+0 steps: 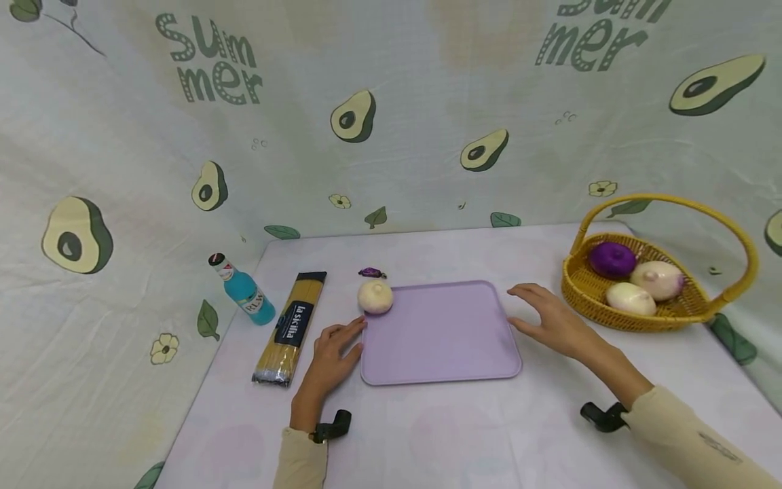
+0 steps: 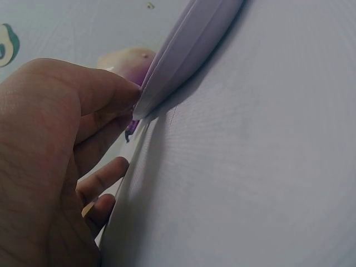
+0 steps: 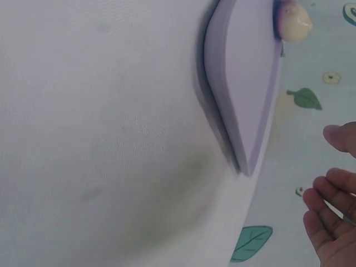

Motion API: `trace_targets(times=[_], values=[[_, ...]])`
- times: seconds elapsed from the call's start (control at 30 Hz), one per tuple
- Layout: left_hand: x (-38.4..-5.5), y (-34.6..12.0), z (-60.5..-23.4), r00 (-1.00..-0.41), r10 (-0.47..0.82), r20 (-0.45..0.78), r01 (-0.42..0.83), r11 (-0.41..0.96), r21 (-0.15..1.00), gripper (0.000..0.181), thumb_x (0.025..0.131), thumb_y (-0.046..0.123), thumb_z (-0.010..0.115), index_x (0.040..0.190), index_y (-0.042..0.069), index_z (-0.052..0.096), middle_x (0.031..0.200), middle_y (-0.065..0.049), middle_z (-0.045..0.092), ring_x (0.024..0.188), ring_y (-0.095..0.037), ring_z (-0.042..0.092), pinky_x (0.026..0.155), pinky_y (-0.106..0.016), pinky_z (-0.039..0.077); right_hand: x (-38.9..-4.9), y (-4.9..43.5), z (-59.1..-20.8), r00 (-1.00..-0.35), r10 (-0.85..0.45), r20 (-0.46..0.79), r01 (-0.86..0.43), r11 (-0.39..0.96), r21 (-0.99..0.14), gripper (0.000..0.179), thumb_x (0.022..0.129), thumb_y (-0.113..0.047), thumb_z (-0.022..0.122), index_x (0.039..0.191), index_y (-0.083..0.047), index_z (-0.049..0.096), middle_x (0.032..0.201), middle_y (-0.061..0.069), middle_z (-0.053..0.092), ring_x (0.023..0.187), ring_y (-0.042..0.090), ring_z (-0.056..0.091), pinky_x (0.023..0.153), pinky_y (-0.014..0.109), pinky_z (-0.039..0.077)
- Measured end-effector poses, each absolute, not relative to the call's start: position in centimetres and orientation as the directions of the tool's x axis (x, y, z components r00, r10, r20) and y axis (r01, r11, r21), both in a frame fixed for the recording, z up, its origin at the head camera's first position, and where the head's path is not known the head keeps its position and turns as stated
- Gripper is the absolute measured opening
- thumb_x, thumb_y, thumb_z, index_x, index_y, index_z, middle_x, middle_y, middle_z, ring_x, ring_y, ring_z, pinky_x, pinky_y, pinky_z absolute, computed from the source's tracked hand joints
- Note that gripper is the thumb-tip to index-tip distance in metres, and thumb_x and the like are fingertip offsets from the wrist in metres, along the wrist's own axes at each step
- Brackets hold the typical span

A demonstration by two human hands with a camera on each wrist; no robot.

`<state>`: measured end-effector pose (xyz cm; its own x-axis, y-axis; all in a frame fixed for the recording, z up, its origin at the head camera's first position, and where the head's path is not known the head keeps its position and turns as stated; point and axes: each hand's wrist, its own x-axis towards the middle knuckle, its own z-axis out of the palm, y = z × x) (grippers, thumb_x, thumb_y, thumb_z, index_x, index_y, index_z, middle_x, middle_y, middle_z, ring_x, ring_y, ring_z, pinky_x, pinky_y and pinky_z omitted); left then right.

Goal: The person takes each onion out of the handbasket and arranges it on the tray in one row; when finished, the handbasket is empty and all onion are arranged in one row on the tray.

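Note:
A lilac tray (image 1: 441, 336) lies on the table between both hands. On its far left corner sits a pale onion (image 1: 375, 297), which shows a purplish side in the right wrist view. My left hand (image 1: 332, 354) is at the tray's left edge, fingertips touching the rim (image 2: 146, 100) or very close to it; the fingers are loosely bent. Beyond the tray's right edge, my right hand (image 1: 552, 322) hovers with thumb and fingers spread and nothing between them. The right wrist view shows those fingers (image 3: 328, 208) apart from the tray.
A yellow wicker basket (image 1: 721, 307) with a tall handle stands at right, holding a purple onion (image 1: 612, 259) and two pale ones. At left are a pack of spaghetti (image 1: 293, 326) and a blue bottle (image 1: 247, 293). A purple wrapped candy (image 1: 372, 272) lies behind the tray.

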<state>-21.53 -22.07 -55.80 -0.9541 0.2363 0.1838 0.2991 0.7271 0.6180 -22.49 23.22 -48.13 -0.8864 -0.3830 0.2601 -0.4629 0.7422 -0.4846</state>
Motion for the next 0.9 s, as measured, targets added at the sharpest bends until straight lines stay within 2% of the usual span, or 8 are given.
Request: trace_targets(times=[0.23, 0.73, 0.9], values=[[-21.6, -22.2, -55.9, -0.955, 0.235, 0.178, 0.295, 0.735, 0.611, 0.046, 0.099, 0.024, 0.061, 0.145, 0.023, 0.056, 0.152, 0.009, 0.047, 0.132, -0.027, 0.039, 0.109, -0.054, 0.022, -22.2, 25.0, -48.1, -0.883, -0.349, 0.313, -0.461, 0.766, -0.448, 0.047, 0.089, -0.017, 0.077, 0.129, -0.001, 0.060, 0.130, 0.020, 0.058, 0.119, 0.041, 0.055, 0.097, 0.059, 0.045], [-21.5, -22.0, -55.9, -0.963, 0.226, 0.145, 0.266, 0.740, 0.618, 0.046, 0.099, 0.024, 0.062, 0.145, 0.027, 0.056, 0.153, 0.013, 0.045, 0.133, -0.025, 0.039, 0.109, -0.053, 0.022, -21.3, 29.1, -47.2, -0.928, -0.267, 0.259, -0.359, 0.825, -0.437, 0.050, 0.090, -0.021, 0.076, 0.131, 0.002, 0.058, 0.131, 0.028, 0.055, 0.119, 0.047, 0.051, 0.094, 0.064, 0.043], [-21.5, -22.0, -55.9, -0.965, 0.227, 0.130, 0.259, 0.747, 0.613, 0.046, 0.100, 0.025, 0.061, 0.146, 0.029, 0.054, 0.153, 0.014, 0.044, 0.133, -0.024, 0.038, 0.109, -0.052, 0.022, -21.1, 30.1, -46.9, -0.916, -0.261, 0.305, -0.375, 0.825, -0.422, 0.049, 0.088, -0.016, 0.078, 0.129, 0.003, 0.059, 0.126, 0.027, 0.058, 0.113, 0.046, 0.054, 0.089, 0.064, 0.045]])
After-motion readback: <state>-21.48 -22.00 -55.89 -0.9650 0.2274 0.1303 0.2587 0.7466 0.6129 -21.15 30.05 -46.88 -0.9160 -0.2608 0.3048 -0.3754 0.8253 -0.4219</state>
